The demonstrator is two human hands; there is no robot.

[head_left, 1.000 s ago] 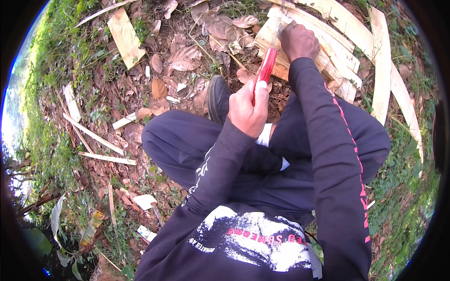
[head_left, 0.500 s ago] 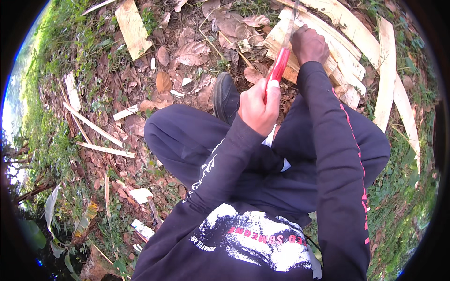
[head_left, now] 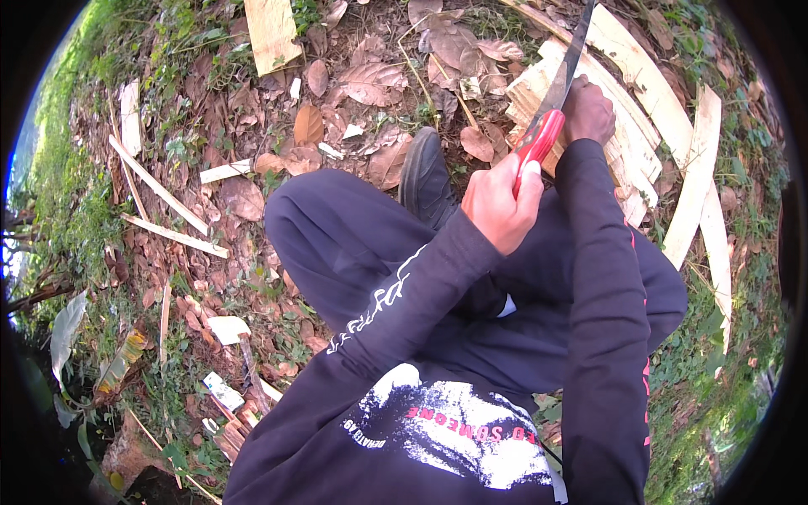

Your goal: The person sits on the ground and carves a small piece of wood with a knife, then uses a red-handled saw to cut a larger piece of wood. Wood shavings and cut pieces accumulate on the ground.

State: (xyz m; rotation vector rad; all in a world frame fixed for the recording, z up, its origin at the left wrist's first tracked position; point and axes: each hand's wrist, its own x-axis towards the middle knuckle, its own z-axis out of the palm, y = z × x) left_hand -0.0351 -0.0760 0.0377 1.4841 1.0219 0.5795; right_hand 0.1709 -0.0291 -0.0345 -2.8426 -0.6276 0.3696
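Observation:
My left hand [head_left: 505,204] is closed round the red handle [head_left: 539,139] of a long dark metal blade [head_left: 566,71]. The blade points away and slightly right over pale wooden boards; whether its edge has teeth is not clear. Just right of the blade, my right hand [head_left: 589,114] has its fingers curled on a wooden board [head_left: 539,91] at the stack's near side. Those fingertips are partly hidden behind the blade. More rough-edged pieces of wood [head_left: 635,164] lie under and beside that hand, close to my right knee.
Long pale strips [head_left: 697,172] cross on the grass at the right. A flat wooden piece [head_left: 271,35] lies at the far left, and thin sticks [head_left: 158,185] lie among brown leaves [head_left: 370,82]. My shoe [head_left: 427,177] rests near the boards.
The view has shifted. The blade now tilts more to the right and shows more of its flat side. Both hands keep their places at the handle and boards.

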